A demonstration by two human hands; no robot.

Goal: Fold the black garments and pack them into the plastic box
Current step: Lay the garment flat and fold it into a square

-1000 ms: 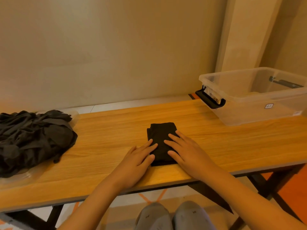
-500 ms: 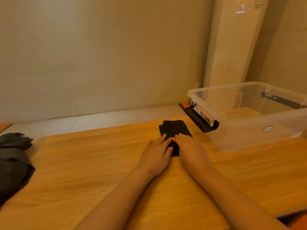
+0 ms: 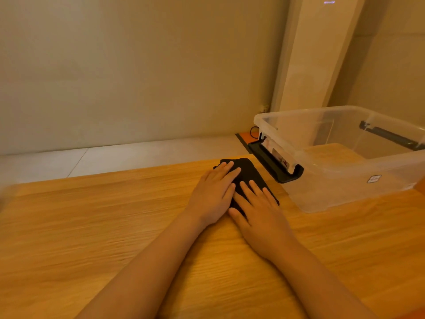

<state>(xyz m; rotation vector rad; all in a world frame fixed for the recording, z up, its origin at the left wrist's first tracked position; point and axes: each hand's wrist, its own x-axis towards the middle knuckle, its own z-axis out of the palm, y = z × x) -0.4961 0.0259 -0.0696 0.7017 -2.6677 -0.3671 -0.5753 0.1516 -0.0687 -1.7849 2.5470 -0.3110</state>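
Note:
A small folded black garment (image 3: pixel 249 174) lies on the wooden table (image 3: pixel 92 226), close to the left end of the clear plastic box (image 3: pixel 340 155). My left hand (image 3: pixel 213 195) lies flat on the garment's left side with straight fingers. My right hand (image 3: pixel 257 210) presses flat on its near right part. The hands cover most of the cloth. Through its clear walls the box shows only the table beneath it. The pile of other black garments is out of view.
The box has a black latch handle (image 3: pixel 273 163) facing the garment and another handle (image 3: pixel 391 135) on its far end. A tall white appliance (image 3: pixel 315 54) stands behind the box against the wall. White floor tiles (image 3: pixel 115 157) show beyond the table's far edge.
Both hands have slid the folded garment across the table to the right, up next to the box. The view swung right, so the garment pile at the left left the frame.

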